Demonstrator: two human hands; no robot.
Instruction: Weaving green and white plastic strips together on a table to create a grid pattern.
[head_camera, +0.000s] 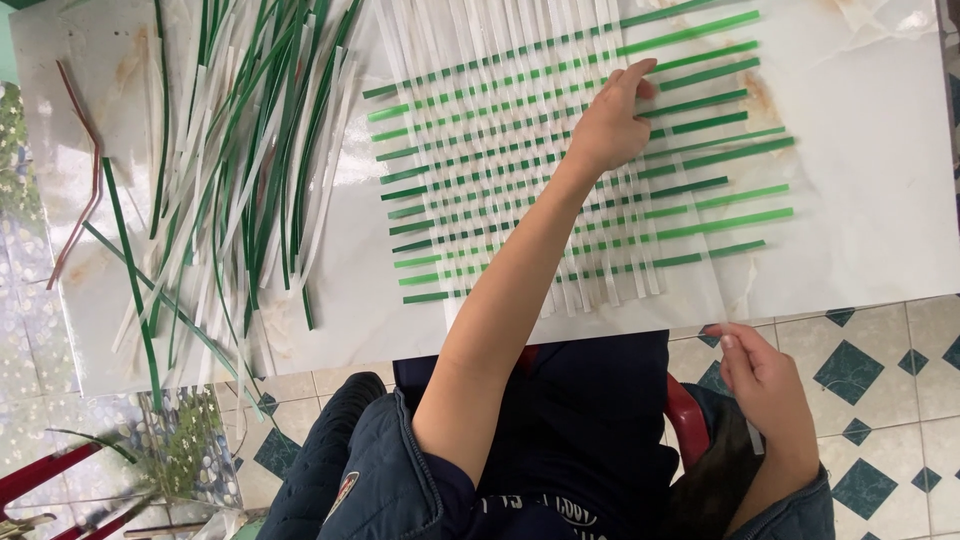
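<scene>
Head view showed us bent over a woven mat (560, 170) of green and white strips lying on the pale tabletop (860, 130). Our left hand (612, 118) lay flat on the mat's upper right part, fingers spread and pressing the weave, gripping nothing. Our right hand (765, 385) hung off the tabletop's near edge, below the mat's right corner, with thumb and forefinger pinched on the near end of 1 white strip (712, 270).

We judged the step to be threading this white strip through the green ones at the mat's right side. The next move, as we read it, called for guiding it over and under the free green ends while the left hand kept the weave from shifting.

The white strip's long axis ran away from us, from the near edge up across the mat, parallel to the other white strips. The green strips ran crosswise, slightly tilted, their free ends sticking out right of the mat.

Left of the mat lay a loose pile of spare strips (230, 150).
</scene>
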